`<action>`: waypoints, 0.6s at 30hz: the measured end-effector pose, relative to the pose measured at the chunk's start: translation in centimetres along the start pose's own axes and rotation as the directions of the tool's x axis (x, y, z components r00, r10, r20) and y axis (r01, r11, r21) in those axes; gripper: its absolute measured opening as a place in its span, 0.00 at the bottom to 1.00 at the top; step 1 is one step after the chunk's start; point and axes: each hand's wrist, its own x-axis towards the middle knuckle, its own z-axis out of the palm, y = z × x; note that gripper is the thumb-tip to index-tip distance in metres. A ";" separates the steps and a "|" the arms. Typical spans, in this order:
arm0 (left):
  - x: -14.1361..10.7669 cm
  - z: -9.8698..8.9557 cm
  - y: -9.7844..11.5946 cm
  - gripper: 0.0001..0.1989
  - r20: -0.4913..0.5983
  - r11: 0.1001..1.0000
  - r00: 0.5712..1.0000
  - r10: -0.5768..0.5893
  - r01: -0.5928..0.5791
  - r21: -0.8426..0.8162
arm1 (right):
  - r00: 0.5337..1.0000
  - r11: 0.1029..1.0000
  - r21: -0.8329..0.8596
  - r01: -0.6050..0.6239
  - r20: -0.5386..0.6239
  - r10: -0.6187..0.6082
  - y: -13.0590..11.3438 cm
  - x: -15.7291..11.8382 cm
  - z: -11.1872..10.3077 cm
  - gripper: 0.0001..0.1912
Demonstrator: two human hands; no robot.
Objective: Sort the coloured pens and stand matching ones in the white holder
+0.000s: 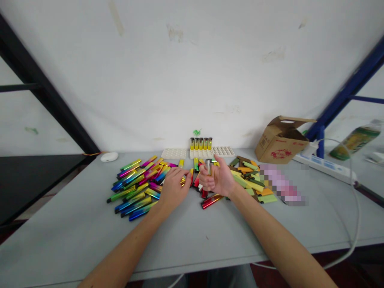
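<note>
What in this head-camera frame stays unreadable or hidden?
All in the head view:
- Whether the left hand grips anything: its fingertips are hidden by the hand itself.
- Lower part of the lighter: behind the fingers of the right hand.
- Pink item: masked by pixel blocks.
- Bottle label: blurred.
- Box small print: too small.
</note>
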 end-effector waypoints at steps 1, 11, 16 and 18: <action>0.0 0.0 0.0 0.10 -0.003 1.000 1.000 0.002 -0.002 -0.002 | 1.000 1.000 -0.003 0.020 -0.014 -0.020 -0.1 -0.1 0.1 0.23; 0.1 -0.3 0.0 0.10 -0.017 1.000 1.000 0.006 -0.006 -0.005 | 0.847 0.887 -0.421 0.191 -0.386 -0.366 -0.4 0.3 -0.5 0.17; 0.2 -0.4 0.0 0.10 -0.031 1.000 0.999 -0.009 0.009 -0.010 | 0.720 0.856 -0.368 0.363 -0.472 -0.509 -1.5 0.1 -0.8 0.15; 0.2 -0.5 0.0 0.10 -0.036 1.000 0.999 -0.011 0.011 -0.009 | 0.758 0.895 -0.211 0.394 -0.476 -0.446 -2.1 -0.1 -1.0 0.12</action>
